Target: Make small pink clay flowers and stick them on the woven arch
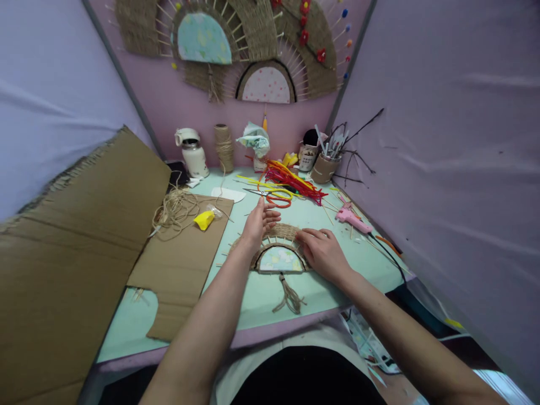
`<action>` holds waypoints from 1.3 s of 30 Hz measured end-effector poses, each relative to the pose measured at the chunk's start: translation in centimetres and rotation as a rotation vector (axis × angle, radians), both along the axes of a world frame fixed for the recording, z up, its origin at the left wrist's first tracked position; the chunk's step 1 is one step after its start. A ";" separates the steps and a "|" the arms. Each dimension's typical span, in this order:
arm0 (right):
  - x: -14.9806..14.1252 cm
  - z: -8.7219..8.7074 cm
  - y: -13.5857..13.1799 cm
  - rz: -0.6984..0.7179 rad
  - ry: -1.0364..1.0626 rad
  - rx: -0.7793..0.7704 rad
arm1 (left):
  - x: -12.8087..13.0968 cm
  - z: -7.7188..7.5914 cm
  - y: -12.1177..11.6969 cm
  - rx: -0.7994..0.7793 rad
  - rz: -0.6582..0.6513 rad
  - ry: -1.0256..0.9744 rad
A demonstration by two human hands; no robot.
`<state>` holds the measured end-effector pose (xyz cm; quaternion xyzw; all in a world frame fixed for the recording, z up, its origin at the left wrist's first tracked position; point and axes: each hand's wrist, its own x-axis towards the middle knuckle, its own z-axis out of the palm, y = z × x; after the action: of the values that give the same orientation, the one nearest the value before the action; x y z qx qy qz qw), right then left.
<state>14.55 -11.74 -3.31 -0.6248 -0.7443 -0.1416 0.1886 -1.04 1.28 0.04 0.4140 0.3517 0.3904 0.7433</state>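
Woven half-round fan [282, 259] lies flat on the pale green tabletop [253, 315], near its front edge, right in front of the seated person, with its straight side toward them. From where I stand, the far left is taken up by a large cardboard sheet [71, 242], part of it raised and slanting, and beside that flat cardboard [185, 247] bears a loose tangle of twine [179, 211] and a crumpled yellow piece [204, 220]. Behind these stand a white flask [195, 158] and, further right, a spool of twine [224, 149]. The left hand [259, 222] is over the fan's upper left part, open, its fingers spread loosely to the right; I can't make out whether it touches the weave. Just beyond it lie scissors [286, 196], near a bundle of red and orange strands [295, 183]. A twine tassel [290, 295] trails from the fan's straight side toward the person. The right hand [323, 250] is bent over the fan's right side, fingertips on the woven band; its thumb is hidden, so I can't tell whether it grips. Further right rests a pink glue gun [353, 219], a pot of branches [325, 169] behind it.
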 end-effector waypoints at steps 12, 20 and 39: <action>-0.4 0.4 -0.2 -0.009 -0.064 -0.053 | 0.0 0.0 0.0 0.002 0.001 0.008; 0.9 0.8 -0.3 -0.053 0.110 -0.013 | 0.0 0.0 -0.1 0.016 0.005 0.031; 0.2 0.3 -0.3 -0.041 0.030 -0.069 | 0.8 -2.1 0.0 0.281 -0.167 0.274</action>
<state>14.74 -12.01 -3.05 -0.6480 -0.7330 -0.1104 0.1751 -0.26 1.25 -2.04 0.5907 0.3560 0.3126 0.6531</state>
